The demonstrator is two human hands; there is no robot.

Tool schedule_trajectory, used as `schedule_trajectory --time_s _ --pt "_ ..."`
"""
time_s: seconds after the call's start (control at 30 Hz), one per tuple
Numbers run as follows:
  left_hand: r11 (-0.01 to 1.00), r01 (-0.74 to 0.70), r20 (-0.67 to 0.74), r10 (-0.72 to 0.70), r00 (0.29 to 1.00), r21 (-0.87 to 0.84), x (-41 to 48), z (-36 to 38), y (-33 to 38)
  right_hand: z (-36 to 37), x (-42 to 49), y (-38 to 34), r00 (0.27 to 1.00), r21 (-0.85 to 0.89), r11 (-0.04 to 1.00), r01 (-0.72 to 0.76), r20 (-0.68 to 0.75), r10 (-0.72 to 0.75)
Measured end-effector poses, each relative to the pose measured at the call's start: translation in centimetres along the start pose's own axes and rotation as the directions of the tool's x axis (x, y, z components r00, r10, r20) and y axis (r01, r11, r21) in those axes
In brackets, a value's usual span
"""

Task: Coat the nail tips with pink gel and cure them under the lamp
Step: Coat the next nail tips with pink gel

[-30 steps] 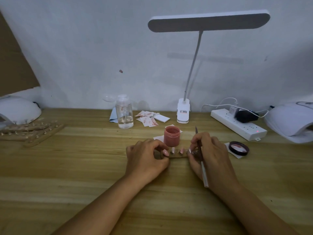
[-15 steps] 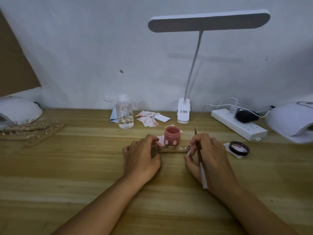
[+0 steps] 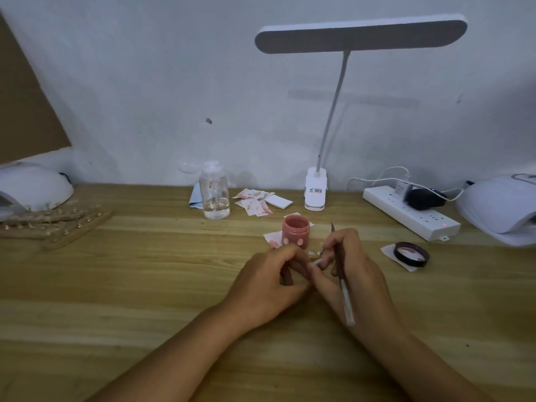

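Head camera looks down at the nail tips (image 3: 311, 253), which sit in a little row on the table (image 3: 145, 285), between the two hands and just in front of the jar of pink gel (image 3: 295, 227). Two tips by the jar look pink. The ones nearer the right hand look pale (they are very small, so I am not sure).

The left hand (image 3: 269, 285) has its fingers curled round its end of the row and hides most of it. The right hand (image 3: 362, 280) holds the brush (image 3: 342, 274) tucked in its fingers, with the brush tip pointing up and away from the nails. Its fingertips also touch the other end of the row.

I think no painting is going on right now. The hands seem to be setting the row straight. The pale tips probably still need gel, so the next move is likely to dip the brush in the open jar and paint them. That needs a still hand and no finger on wet gel.

The jar's lid (image 3: 412, 253) lies to the right. A white curing lamp (image 3: 499, 210) waits at the far right edge, and another one (image 3: 32, 187) at the far left.
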State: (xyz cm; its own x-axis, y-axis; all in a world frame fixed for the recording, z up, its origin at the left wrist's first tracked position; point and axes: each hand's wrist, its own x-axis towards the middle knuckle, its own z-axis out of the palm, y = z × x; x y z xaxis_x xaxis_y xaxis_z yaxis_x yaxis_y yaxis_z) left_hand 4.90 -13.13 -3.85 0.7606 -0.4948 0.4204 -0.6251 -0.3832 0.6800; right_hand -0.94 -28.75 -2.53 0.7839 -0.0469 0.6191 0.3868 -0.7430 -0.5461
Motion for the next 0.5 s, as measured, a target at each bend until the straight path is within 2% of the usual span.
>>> schedule_trajectory --time_s 0.13,0.5 --pt "0.998 0.038 -0.022 -0.039 0.999 -0.054 0.3 -0.1 0.0 0.1 0.1 0.1 0.999 0.036 0.999 -0.031 0.024 0.031" --pt "0.997 0.034 0.018 -0.033 0.999 -0.065 0.3 0.1 -0.2 0.5 -0.1 1.2 0.999 0.006 0.999 -0.038 0.012 0.038"
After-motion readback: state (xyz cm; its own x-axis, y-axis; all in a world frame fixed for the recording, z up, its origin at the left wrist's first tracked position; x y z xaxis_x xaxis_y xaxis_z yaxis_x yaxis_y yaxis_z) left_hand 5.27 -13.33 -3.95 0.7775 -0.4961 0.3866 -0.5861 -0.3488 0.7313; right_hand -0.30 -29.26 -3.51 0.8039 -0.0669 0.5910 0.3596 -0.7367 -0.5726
